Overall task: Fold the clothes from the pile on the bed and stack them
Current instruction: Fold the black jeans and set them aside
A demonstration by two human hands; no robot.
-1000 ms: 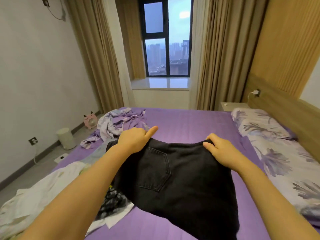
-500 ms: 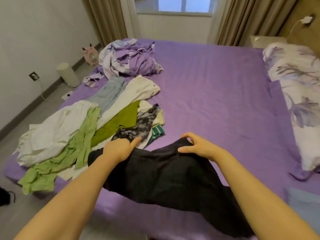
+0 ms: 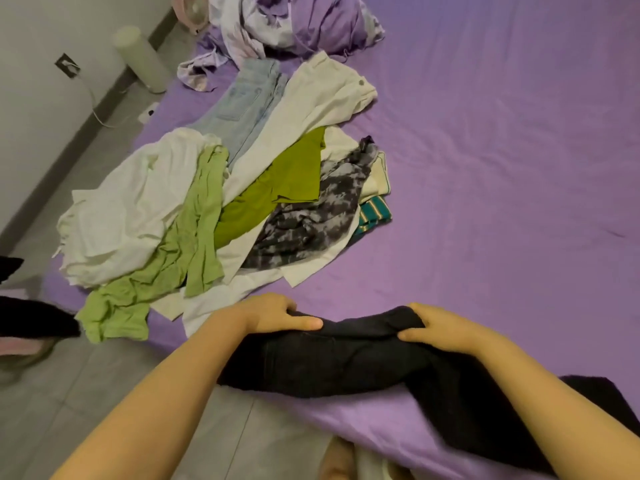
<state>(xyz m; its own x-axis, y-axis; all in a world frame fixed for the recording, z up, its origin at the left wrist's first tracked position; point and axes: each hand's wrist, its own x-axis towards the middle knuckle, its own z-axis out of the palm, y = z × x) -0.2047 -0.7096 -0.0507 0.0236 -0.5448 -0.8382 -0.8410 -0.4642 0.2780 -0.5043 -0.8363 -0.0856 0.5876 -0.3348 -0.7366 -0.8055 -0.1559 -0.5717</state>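
Black jeans (image 3: 346, 362) lie across the near edge of the purple bed (image 3: 502, 168), their legs trailing toward the lower right. My left hand (image 3: 273, 311) grips the waistband at its left end. My right hand (image 3: 440, 329) grips the waistband at its right end. Beyond them, to the left, spreads the pile of clothes (image 3: 242, 202): white garments, light green and olive green tops, a grey tie-dye piece, pale blue jeans and a teal striped item.
A crumpled purple and white duvet (image 3: 294, 22) sits at the far end of the bed. On the grey floor to the left stand a white cylinder (image 3: 142, 58) and a pink fan (image 3: 192, 10), by a wall socket (image 3: 67, 65).
The jeans came down from being held up in the air to the near edge of the bed. Both hands lowered with them, and the view tipped down from the window onto the bed.
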